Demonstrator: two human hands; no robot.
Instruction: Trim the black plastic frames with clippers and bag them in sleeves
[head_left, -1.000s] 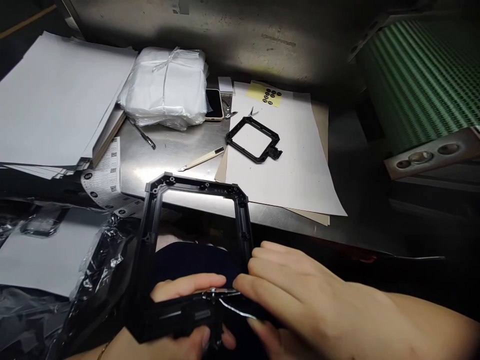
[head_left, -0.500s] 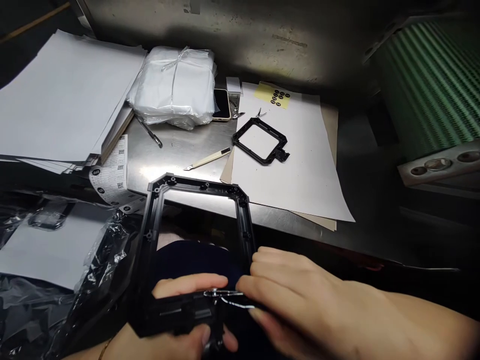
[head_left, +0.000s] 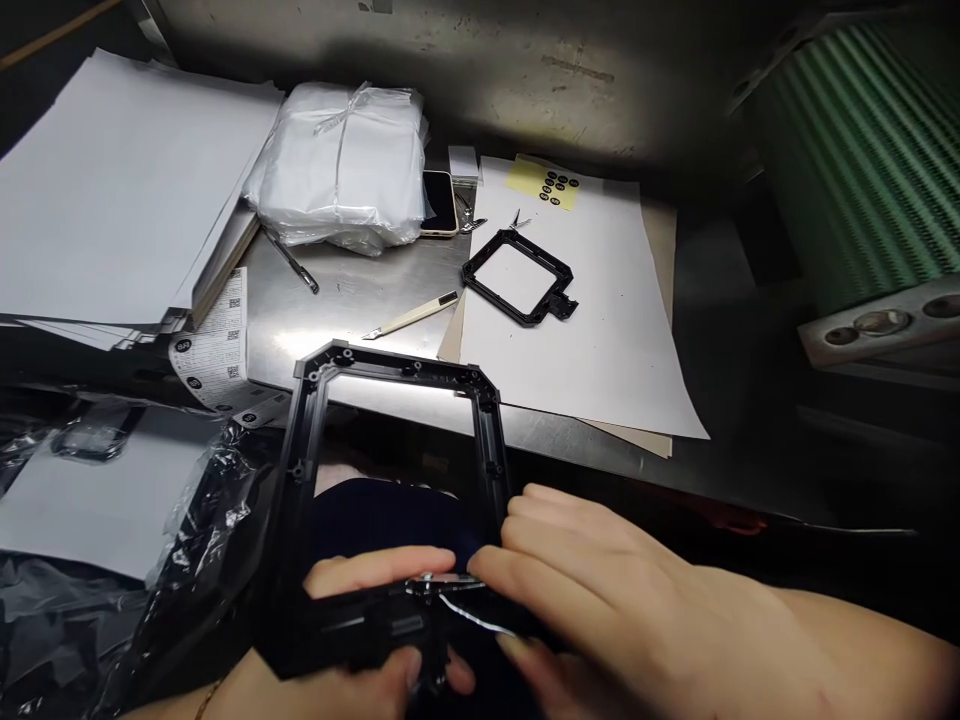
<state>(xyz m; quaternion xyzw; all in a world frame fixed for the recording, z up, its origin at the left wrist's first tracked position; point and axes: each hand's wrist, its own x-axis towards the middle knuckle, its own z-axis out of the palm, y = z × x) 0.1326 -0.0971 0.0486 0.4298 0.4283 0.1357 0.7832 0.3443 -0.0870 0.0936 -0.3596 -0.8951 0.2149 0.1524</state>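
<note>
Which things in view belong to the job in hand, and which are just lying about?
In hand:
black frame, gripped by the left hand
small metal tool, in the right hand at the frame's near edge
Probably related: second black frame

Apparently lying about:
craft knife
pen
phone
wrapped bundle

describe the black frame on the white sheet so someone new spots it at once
On the metal bench, find the white sheet right of the tied plastic bundle. The hollow black frame lies there, below the yellow dotted label. Unlike the other frame, held in the left hand, it lies flat, with no hand touching it.
</note>
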